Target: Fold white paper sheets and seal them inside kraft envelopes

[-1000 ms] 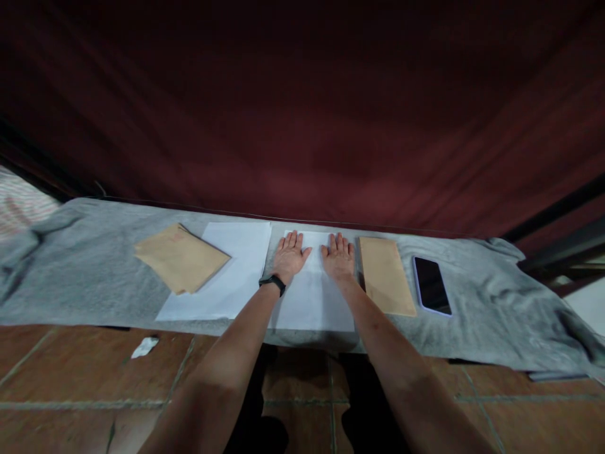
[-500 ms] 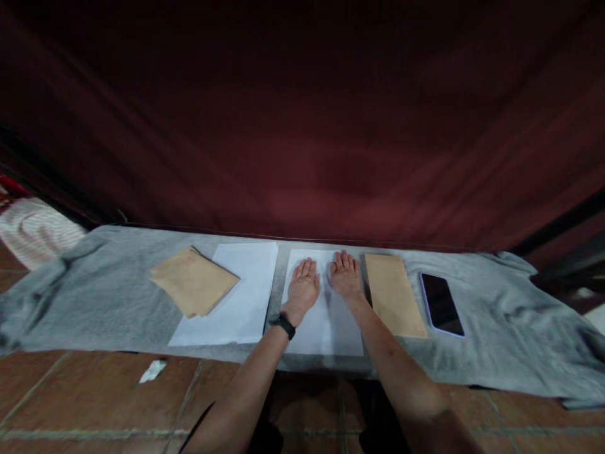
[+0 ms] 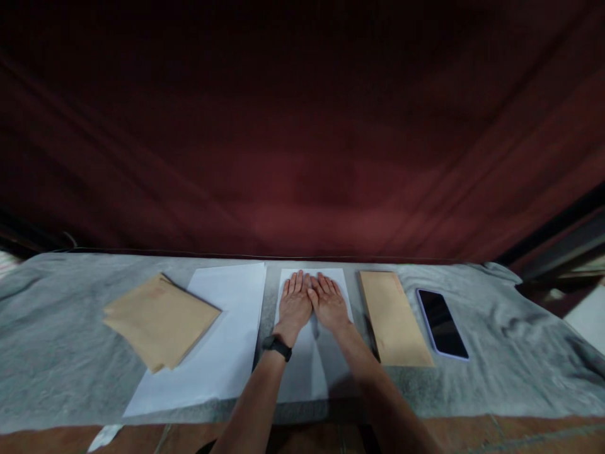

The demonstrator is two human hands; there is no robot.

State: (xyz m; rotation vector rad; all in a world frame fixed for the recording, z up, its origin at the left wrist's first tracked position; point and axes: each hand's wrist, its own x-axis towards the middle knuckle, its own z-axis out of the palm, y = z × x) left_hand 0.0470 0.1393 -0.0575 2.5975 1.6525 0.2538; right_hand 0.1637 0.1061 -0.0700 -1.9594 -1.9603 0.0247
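A white sheet of paper [image 3: 302, 378] lies in front of me on a grey cloth. My left hand [image 3: 295, 302], with a dark watch [image 3: 278, 346] on its wrist, rests flat on the upper part of the sheet, fingers stretched out. Beside it my right hand [image 3: 329, 304] also lies flat on the paper, fingers spread a little, its thumb against the left hand. Neither hand grips anything. To the left is a stack of white paper [image 3: 229, 340], partly covered by several brown envelopes [image 3: 163, 321]. On the right sits a pile of brown envelopes [image 3: 397, 321].
Right of the envelope pile is a phone [image 3: 443, 325] with a dark screen. The grey cloth [image 3: 515, 353] spreads wrinkled across the surface. Behind it rises a dark red panel [image 3: 302, 189]. A white scrap [image 3: 104, 436] lies on the tiled floor.
My hands have come together on the sheet; before, they lay apart. The view has shifted, so everything on the cloth appears lower and larger.
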